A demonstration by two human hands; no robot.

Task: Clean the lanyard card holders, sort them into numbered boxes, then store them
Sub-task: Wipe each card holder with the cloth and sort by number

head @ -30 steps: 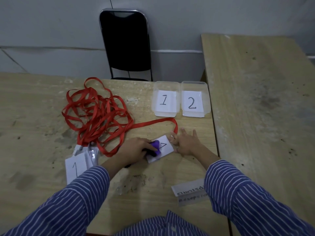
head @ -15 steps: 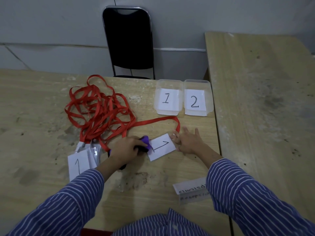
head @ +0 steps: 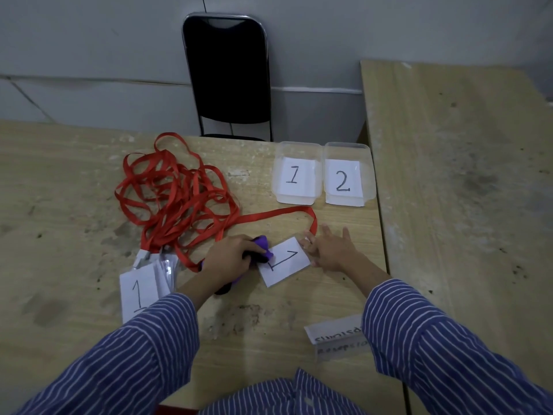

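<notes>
The card holder with a "1" on it lies flat on the tabletop, near the front edge, between the two hands. The right hand has its fingers spread flat and presses on the right end of the holder, likely so it does not slide while it is wiped. The left hand is curled round a purple cloth, and the cloth touches the left end of the holder, so the cleaning step looks to be going on now. A red strap runs from the holder's right end back to a big red strap pile on the left. More holders wait just beside that pile, one showing a "1". Two clear boxes, marked "1" and "2", stand side by side at the back of the tabletop, near enough to drop clean holders in. This holder should go in box "1". A paper note lies near the right sleeve.
</notes>
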